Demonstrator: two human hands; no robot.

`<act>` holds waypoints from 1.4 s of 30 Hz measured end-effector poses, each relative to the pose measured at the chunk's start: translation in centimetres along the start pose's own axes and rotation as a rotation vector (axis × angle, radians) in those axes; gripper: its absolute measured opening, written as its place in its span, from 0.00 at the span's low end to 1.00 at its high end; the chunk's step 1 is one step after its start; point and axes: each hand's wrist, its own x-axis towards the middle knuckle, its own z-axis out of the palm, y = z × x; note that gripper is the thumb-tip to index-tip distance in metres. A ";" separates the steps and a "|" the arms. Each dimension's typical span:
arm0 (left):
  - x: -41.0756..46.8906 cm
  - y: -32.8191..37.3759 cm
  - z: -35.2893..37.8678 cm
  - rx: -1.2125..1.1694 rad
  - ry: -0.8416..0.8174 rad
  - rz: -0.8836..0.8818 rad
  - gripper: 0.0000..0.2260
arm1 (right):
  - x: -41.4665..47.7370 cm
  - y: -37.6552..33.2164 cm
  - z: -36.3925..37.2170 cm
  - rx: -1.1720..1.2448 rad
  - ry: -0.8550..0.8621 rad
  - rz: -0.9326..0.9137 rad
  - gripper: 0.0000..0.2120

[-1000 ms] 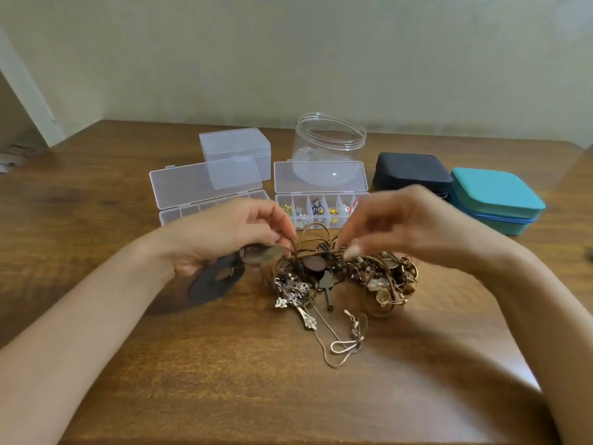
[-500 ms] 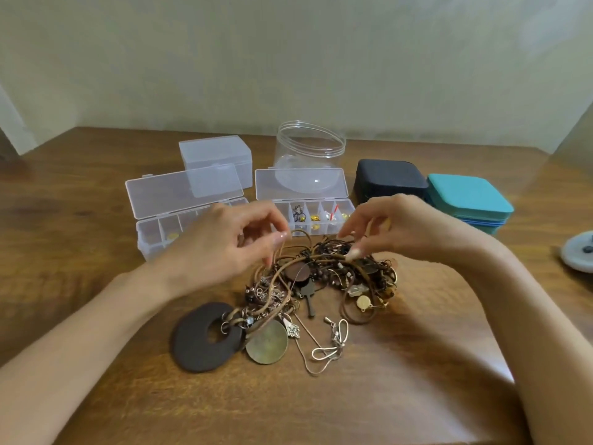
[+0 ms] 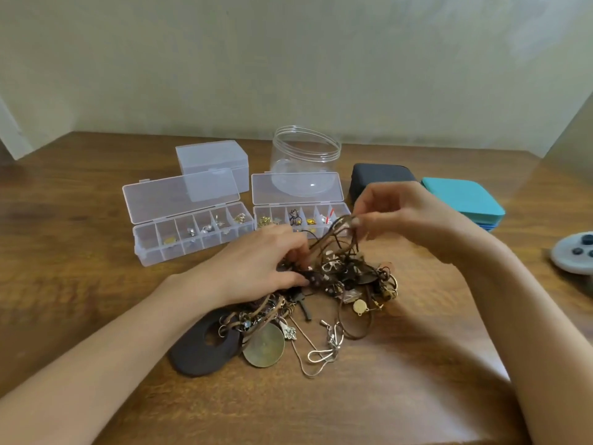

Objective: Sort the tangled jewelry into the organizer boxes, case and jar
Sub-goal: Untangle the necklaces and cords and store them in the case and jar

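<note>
My right hand [image 3: 407, 216] is pinching the brown cords [image 3: 337, 231] at its fingertips, holding them raised above the tangle [image 3: 353, 281], which is lying just below that pinch. My left hand [image 3: 256, 268] is gripping the tangle's left side, pinning it down. Recommended: pulling slowly and easing snagged charms free rather than jerking. The open organizer boxes [image 3: 179, 248] are waiting just beyond my left knuckles.

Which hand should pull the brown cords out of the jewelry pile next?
Probably the right hand. It pinches the brown cords, raised above the pile, so it can just lift. The left hand grips the pile low down, better placed to hold it steady.
</note>
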 end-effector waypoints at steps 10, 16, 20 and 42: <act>-0.7 -0.8 -1.8 -0.232 0.328 -0.053 0.04 | 0.0 -0.3 0.3 0.428 0.103 -0.028 0.06; -0.6 -0.7 -1.8 -0.397 0.383 -0.146 0.03 | 0.1 -0.1 0.7 0.433 0.106 -0.042 0.07; -0.4 -0.6 -2.2 -0.675 0.394 -0.188 0.04 | 0.1 -0.2 0.5 0.431 0.131 -0.052 0.09; -0.5 -0.9 -2.8 -0.935 0.346 -0.318 0.04 | -0.1 -0.4 0.6 0.264 0.119 0.041 0.05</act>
